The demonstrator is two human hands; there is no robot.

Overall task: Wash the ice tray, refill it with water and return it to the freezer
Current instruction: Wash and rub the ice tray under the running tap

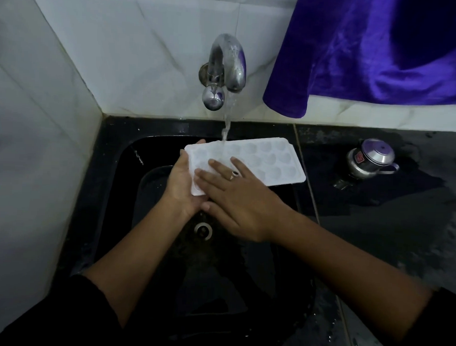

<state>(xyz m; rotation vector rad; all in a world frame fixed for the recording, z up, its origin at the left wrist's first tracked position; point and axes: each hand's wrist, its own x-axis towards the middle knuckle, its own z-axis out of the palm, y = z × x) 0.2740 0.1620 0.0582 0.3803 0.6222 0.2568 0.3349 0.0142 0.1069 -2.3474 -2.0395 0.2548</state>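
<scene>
step: washing, by my read. The tray is being rinsed and rubbed under running water; refill and freezer run not yet done.
ice tray: white, cup side up, held over the sink, between both hands. Its long end sticks out past the right fingertips.
water: the stream from the tap lands on the tray just beyond the right fingertips.
left hand: cupped under the near end, fingers curled over the far edge, gripping the tray.
right hand: flat on top, fingers straight and spread, pressing on the cups; grips nothing.
next move: work the right hand along to the unrubbed far cups, tip the tray to dump the rinse water toward the drain, then level it under the stream to fill. A one-ended grip means it will sag when full; likely needs both hands.
nearby: steel pot on the wet table, well right of the right hand; purple cloth hangs above it.
freezer: not in view.
</scene>
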